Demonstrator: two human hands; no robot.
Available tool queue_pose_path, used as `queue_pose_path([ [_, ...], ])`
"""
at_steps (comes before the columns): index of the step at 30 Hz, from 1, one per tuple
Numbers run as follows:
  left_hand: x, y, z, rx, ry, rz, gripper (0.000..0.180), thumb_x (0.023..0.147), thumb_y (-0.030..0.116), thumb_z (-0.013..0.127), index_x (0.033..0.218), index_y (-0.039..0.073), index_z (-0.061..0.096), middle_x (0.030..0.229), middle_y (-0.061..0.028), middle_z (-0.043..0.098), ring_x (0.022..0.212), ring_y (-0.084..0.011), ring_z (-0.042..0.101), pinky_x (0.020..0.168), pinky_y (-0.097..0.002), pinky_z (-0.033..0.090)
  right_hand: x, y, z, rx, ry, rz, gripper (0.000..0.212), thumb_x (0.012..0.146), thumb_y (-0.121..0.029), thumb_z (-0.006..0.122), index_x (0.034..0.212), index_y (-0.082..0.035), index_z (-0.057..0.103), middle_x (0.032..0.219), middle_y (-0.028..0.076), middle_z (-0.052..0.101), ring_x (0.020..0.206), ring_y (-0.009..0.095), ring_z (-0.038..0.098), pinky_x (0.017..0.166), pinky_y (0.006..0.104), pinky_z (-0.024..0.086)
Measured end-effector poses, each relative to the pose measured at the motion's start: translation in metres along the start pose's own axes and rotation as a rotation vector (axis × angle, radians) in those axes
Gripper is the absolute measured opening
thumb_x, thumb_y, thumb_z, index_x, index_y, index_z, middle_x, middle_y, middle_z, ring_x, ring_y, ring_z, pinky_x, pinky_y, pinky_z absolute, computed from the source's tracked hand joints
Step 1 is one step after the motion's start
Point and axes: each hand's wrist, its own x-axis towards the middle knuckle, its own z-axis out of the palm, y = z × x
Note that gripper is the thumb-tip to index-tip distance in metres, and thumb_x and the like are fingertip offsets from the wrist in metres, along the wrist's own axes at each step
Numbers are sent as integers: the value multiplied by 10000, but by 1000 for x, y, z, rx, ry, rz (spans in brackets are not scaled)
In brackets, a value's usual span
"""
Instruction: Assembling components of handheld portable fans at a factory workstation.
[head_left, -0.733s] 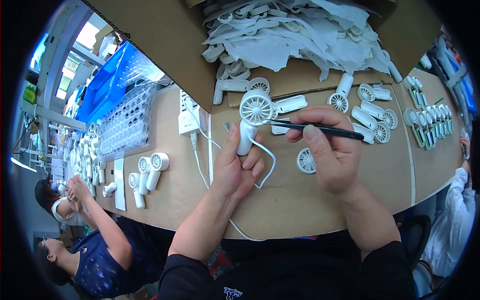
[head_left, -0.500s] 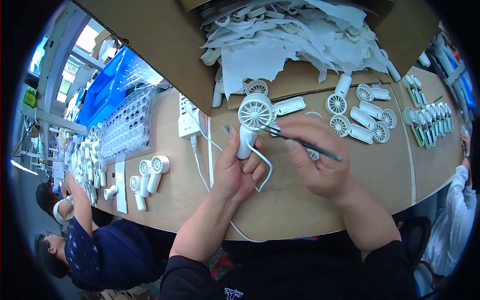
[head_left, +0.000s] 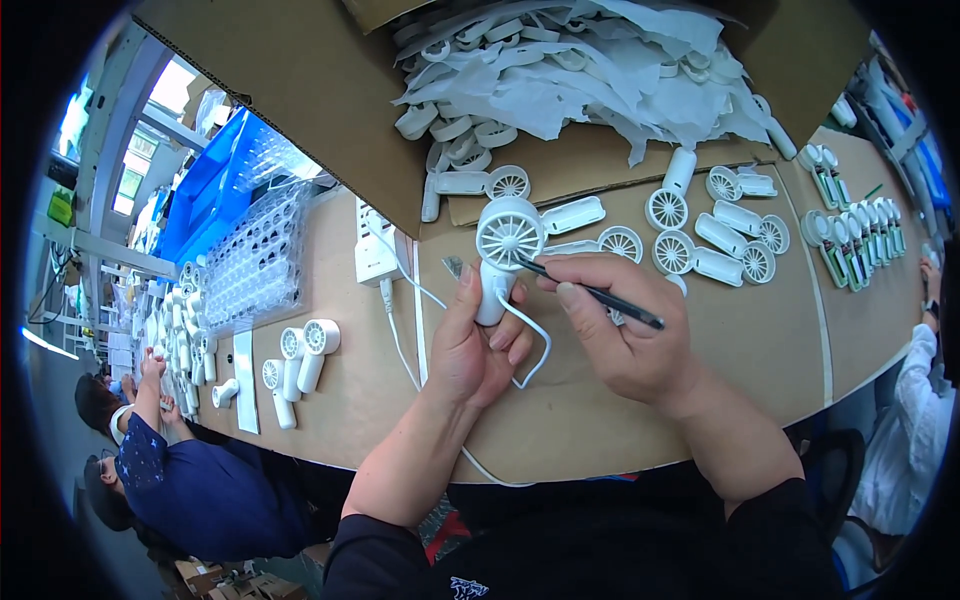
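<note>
My left hand [head_left: 472,345] is closed around the handle of a white handheld fan [head_left: 496,290], its round slotted grille facing up. A white cable [head_left: 545,350] runs into the fan's handle and loops down past my fingers. Pinched in my right hand [head_left: 640,335] is a pair of black tweezers [head_left: 628,308]. Their tips reach the lower right edge of the grille; whether they touch it I cannot tell.
An open cardboard box [head_left: 330,130] with white sheets [head_left: 590,85] and fan parts stands behind. White shell halves [head_left: 718,235] lie to the right, fans with green boards [head_left: 860,240] farther right. A power strip [head_left: 375,255], several fans [head_left: 318,350] and co-workers [head_left: 215,490] are left.
The tweezers and my right hand have shifted slightly left and down at the grille's edge. The fan stays in my left hand. The sheet over the box's front edge has lifted, uncovering ring-shaped parts.
</note>
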Motion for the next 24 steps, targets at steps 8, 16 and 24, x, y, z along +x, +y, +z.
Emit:
queue_pose_path([
  [8, 2, -3, 3, 36, -4, 33, 338, 1142, 364, 494, 1385, 129, 508, 1053, -90, 650, 580, -50, 395, 475, -220, 371, -5, 6, 5, 74, 66, 79, 222, 929, 35, 669, 1149, 34, 699, 1124, 168, 770, 938, 245, 743, 790, 314, 591],
  [16, 0, -2, 8, 44, 27, 27, 367, 1148, 369, 477, 1416, 118, 491, 1051, -83, 642, 580, -50, 399, 480, -225, 375, 6, 4, 0, -193, 75, -145, 226, 865, 50, 693, 1086, 7, 704, 1021, 113, 774, 805, 224, 716, 717, 294, 569],
  [24, 1, 0, 3, 17, 40, 46, 398, 1158, 403, 445, 1426, 111, 479, 1050, -78, 642, 580, -47, 410, 482, -225, 376, 1, 1, -14, -95, 56, 22, 246, 897, 63, 660, 1139, 33, 693, 1131, 179, 766, 875, 239, 719, 745, 294, 572],
])
